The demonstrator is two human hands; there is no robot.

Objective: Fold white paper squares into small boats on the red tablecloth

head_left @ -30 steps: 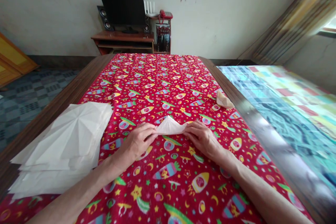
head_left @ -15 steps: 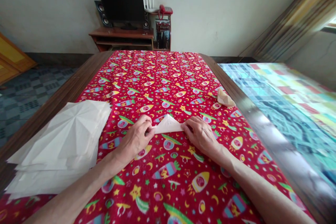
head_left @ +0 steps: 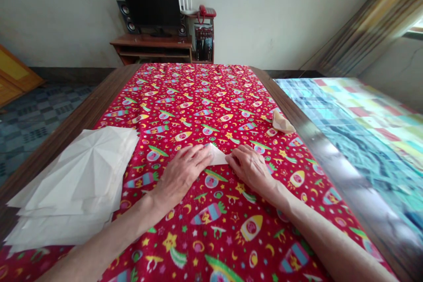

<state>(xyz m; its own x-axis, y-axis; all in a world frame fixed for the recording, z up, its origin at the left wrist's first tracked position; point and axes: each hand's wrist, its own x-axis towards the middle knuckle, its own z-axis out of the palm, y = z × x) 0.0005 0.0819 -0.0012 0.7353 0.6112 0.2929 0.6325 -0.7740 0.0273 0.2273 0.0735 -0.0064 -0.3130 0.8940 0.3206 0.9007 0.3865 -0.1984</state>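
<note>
A small folded white paper (head_left: pixel 218 157), peaked in the middle, lies on the red patterned cloth (head_left: pixel 206 198) in front of me. My left hand (head_left: pixel 185 168) rests over its left part with the fingers stretched out and laid flat, so that end is hidden. At the paper's right end, my right hand (head_left: pixel 251 164) is closed, fingertips pinching the corner. To the left is a stack of creased white paper sheets (head_left: pixel 89 172), the top one marked with folds fanning out from a point. A cream folded paper piece (head_left: pixel 283 123) sits near the cloth's right edge.
Brown table edges (head_left: pixel 294 119) run along both sides of the cloth. A bed with a checked cover (head_left: pixel 357 123) stands to the right. Beyond the table's far end are a desk (head_left: pixel 152 42), a monitor (head_left: pixel 150 6) and a red telephone (head_left: pixel 207 11).
My left hand has let go of its pinch on the paper's left end and slid right, flattening its fingers over the paper. My right hand stays at the right corner.
</note>
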